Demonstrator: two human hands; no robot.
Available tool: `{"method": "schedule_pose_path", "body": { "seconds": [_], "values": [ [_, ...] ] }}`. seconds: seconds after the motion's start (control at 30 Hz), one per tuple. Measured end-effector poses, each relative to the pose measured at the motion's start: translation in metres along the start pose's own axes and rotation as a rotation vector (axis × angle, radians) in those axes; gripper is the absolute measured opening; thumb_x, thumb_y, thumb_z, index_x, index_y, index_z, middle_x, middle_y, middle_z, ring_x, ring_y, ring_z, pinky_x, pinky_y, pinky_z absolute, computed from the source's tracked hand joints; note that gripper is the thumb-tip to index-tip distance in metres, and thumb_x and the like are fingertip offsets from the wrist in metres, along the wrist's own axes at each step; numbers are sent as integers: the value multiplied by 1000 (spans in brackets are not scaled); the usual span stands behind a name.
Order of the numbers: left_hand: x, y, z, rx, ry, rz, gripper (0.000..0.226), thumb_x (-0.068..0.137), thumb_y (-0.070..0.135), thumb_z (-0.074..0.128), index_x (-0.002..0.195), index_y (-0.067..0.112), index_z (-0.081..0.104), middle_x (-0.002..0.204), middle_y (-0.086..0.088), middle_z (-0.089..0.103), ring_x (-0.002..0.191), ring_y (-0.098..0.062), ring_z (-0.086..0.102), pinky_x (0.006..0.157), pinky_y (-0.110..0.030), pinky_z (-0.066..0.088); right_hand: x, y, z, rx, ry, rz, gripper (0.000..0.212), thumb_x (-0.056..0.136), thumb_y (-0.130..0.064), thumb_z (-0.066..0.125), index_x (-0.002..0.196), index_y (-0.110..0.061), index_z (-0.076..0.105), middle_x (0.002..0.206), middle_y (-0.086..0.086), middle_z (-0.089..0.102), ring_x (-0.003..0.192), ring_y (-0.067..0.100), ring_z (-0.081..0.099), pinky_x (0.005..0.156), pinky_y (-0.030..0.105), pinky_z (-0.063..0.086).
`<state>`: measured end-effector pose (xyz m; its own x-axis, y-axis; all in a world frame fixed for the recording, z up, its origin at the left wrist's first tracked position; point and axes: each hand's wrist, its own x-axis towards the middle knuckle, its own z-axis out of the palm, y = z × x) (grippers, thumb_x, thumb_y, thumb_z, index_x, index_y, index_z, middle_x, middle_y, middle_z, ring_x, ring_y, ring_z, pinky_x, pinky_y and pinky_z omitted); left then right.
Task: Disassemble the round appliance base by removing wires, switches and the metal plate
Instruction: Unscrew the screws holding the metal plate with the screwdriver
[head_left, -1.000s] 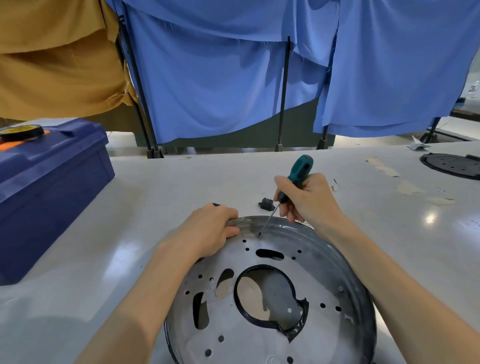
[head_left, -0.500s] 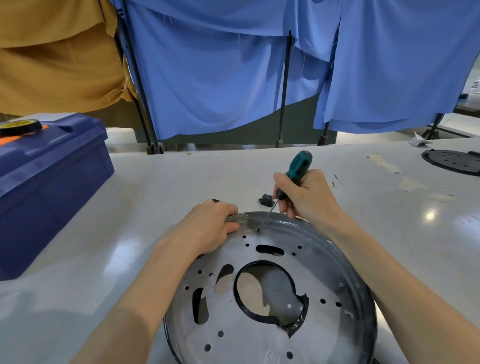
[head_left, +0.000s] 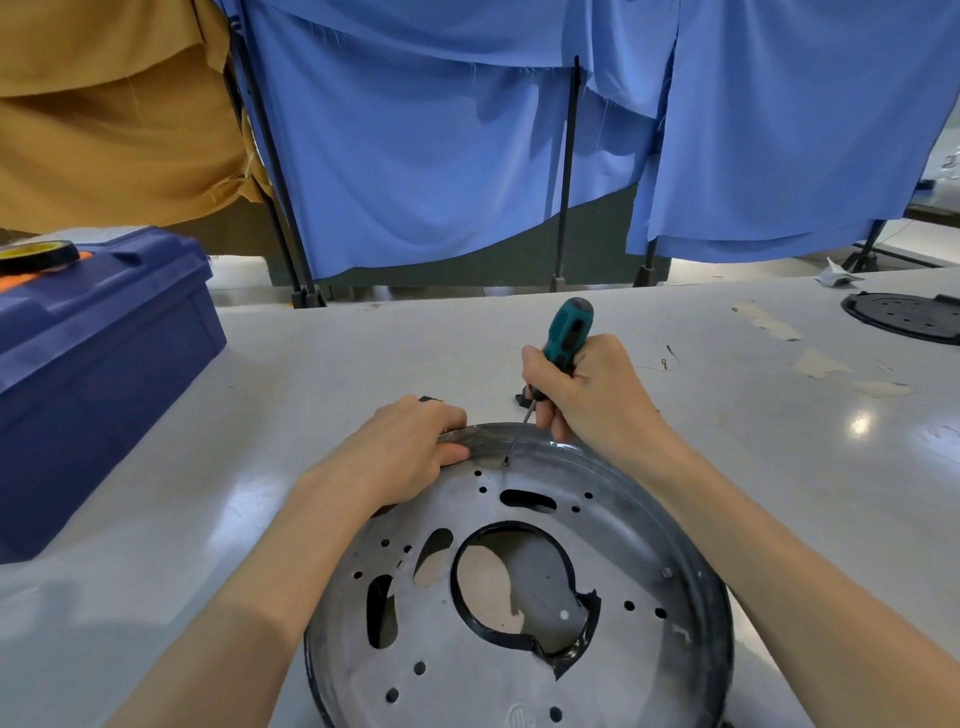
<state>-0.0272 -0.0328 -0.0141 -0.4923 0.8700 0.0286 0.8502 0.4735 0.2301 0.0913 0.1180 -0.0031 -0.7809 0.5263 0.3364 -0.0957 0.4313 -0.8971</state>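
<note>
The round appliance base (head_left: 696, 566) lies on the white table in front of me, a dark rim around a grey metal plate (head_left: 467, 670) with many holes and a large black-edged opening. My left hand (head_left: 400, 457) grips the base's far left rim. My right hand (head_left: 587, 389) holds a green-handled screwdriver (head_left: 566, 327) nearly upright, its tip set on a screw (head_left: 506, 462) near the plate's far edge. A small black part (head_left: 523, 399) lies on the table just beyond the base, partly hidden by my right hand.
A blue toolbox (head_left: 98, 364) with a tape roll (head_left: 36, 254) on its lid stands at the left. A black round cover (head_left: 904, 317) lies at the far right, near tape scraps (head_left: 821, 361) and a thin wire (head_left: 667, 358). Blue and tan cloths hang behind the table.
The screwdriver handle has stood up slightly more upright over the screw. My left hand keeps its grip on the rim; the base has not moved.
</note>
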Motion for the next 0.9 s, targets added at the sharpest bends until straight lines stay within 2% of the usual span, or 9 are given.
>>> {"method": "schedule_pose_path", "body": {
  "seconds": [0.43, 0.57, 0.7, 0.9],
  "values": [
    [0, 1, 1, 28, 9, 4, 13, 96, 32, 53, 87, 24, 54, 74, 5, 48, 78, -24, 54, 67, -32, 42, -3, -6, 6, -68, 6, -36, 39, 91, -25, 60, 64, 4, 57, 45, 6, 57, 33, 13, 47, 38, 20, 42],
    [0, 1, 0, 34, 15, -4, 24, 96, 33, 53, 74, 28, 45, 69, 9, 44, 74, -23, 50, 63, -31, 36, -2, -8, 11, -127, -14, -72, 40, 90, -24, 61, 58, -2, 53, 44, 10, 58, 30, 15, 49, 37, 18, 41],
    [0, 1, 0, 46, 11, -10, 34, 96, 32, 53, 65, 31, 37, 74, 3, 46, 77, -25, 50, 64, -31, 35, -3, -7, 11, -122, 4, -54, 39, 89, -26, 61, 60, -1, 55, 44, 9, 59, 30, 16, 51, 34, 20, 42],
    [0, 1, 2, 32, 41, 13, 18, 95, 34, 53, 80, 25, 50, 73, 4, 48, 79, -26, 55, 64, -32, 39, -5, -6, 11, -91, 49, -32, 40, 89, -22, 60, 58, 2, 56, 44, 13, 59, 30, 19, 52, 33, 21, 41]
  ]
}}
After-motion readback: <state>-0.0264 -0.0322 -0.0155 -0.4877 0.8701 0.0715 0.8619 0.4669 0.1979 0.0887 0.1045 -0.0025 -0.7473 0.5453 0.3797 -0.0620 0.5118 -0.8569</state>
